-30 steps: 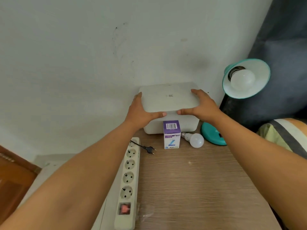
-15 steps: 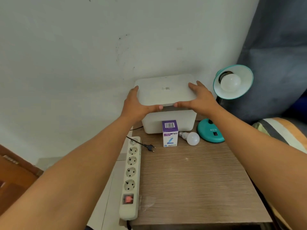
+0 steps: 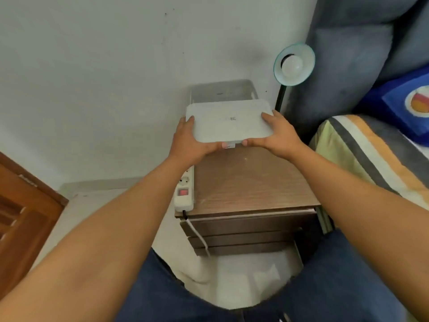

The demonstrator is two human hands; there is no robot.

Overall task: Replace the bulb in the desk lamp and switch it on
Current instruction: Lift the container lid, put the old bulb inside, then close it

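Note:
Both hands hold a white box lid (image 3: 228, 120) raised above the wooden bedside table (image 3: 250, 182). My left hand (image 3: 189, 141) grips its left edge and my right hand (image 3: 277, 134) grips its right edge. Behind the lid, the open white box (image 3: 220, 90) stands against the wall. The teal desk lamp (image 3: 294, 63) rises at the back right, its shade facing me with a white bulb (image 3: 291, 65) fitted inside. The lid hides the bulb carton, the spare bulb and the lamp's base.
A white power strip (image 3: 184, 190) with a red switch lies along the table's left edge, its cable hanging over the drawers. A grey headboard (image 3: 352, 54) and a bed with striped bedding (image 3: 376, 156) are on the right. A wooden door (image 3: 23, 219) is at left.
The lid has come off the white box and moved toward me in both hands. The view has tilted down and back, and the lid now covers the carton, spare bulb and lamp base.

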